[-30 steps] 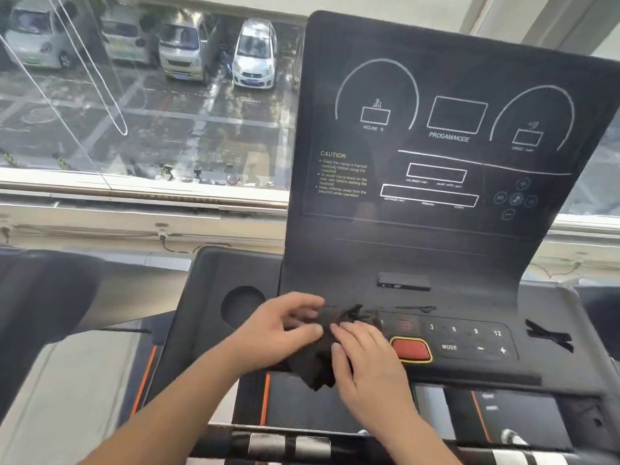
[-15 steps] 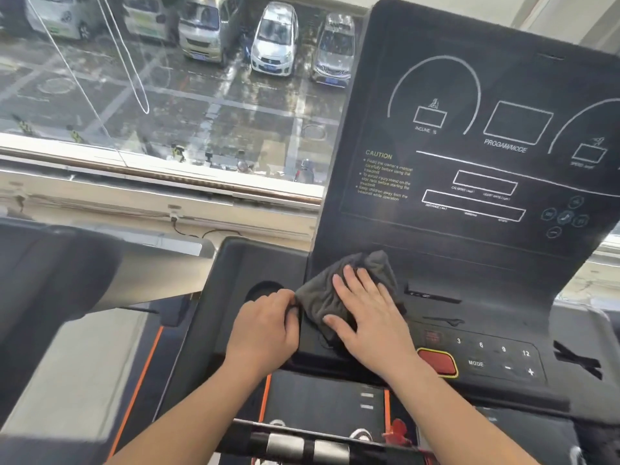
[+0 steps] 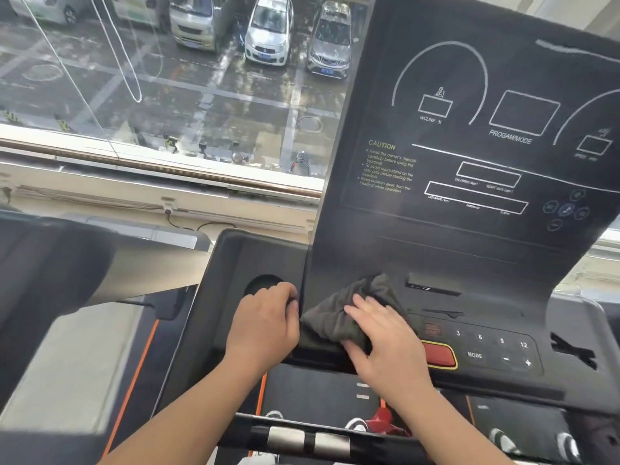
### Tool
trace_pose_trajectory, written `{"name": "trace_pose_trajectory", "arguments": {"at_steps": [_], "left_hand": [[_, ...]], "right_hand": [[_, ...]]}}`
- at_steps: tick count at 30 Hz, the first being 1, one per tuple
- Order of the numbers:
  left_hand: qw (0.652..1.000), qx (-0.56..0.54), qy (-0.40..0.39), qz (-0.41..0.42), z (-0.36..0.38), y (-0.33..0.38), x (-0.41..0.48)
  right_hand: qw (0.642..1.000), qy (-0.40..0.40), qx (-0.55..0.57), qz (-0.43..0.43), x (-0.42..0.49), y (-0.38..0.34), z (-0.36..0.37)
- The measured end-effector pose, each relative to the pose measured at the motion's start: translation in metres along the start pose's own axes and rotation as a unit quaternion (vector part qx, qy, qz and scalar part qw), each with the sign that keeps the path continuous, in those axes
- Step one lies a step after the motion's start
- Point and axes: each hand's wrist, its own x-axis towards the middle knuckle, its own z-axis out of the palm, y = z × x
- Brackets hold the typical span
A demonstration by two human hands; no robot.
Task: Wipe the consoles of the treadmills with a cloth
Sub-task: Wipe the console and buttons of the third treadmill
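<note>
Right hand (image 3: 385,340) lies flat on the cloth (image 3: 335,317), fingers straight and spread, pressing it onto the console (image 3: 469,250) just left of the red button (image 3: 439,355). Left hand (image 3: 265,327) sits further left of that button, fingers curled at the tray seam right beside the cloth's corner; I can't tell if it grips anything. Cloth is dark grey, rumpled, bunched into a rough wedge with its peak pointing away from me. The key row runs right from the red button and the upright display face rises beyond it. My read: right hand takes the stroke, sideways first, then up.
</note>
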Motion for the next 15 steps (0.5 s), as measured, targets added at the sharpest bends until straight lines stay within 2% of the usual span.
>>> {"name": "trace_pose_trajectory", "arguments": {"at_steps": [4,6,11,13,15], "left_hand": [[1.000,-0.014,0.024,-0.009,-0.002,0.003,-0.003],[0.999,-0.020,0.030,-0.014,-0.002,0.003,-0.003],[1.000,0.000,0.023,-0.003,0.000,0.001,-0.002],[1.000,0.011,0.015,-0.002,0.000,0.003,-0.001],[1.000,0.015,0.011,-0.004,0.000,0.003,-0.001]], "right_hand": [[0.997,0.002,0.029,0.075,0.036,-0.016,0.016],[0.998,-0.003,0.032,0.056,0.027,-0.020,0.017],[0.997,-0.018,0.036,-0.072,-0.025,0.007,-0.007],[0.996,-0.013,0.022,-0.080,-0.024,0.013,-0.010],[0.999,-0.005,0.018,-0.044,-0.007,0.008,-0.003]]}}
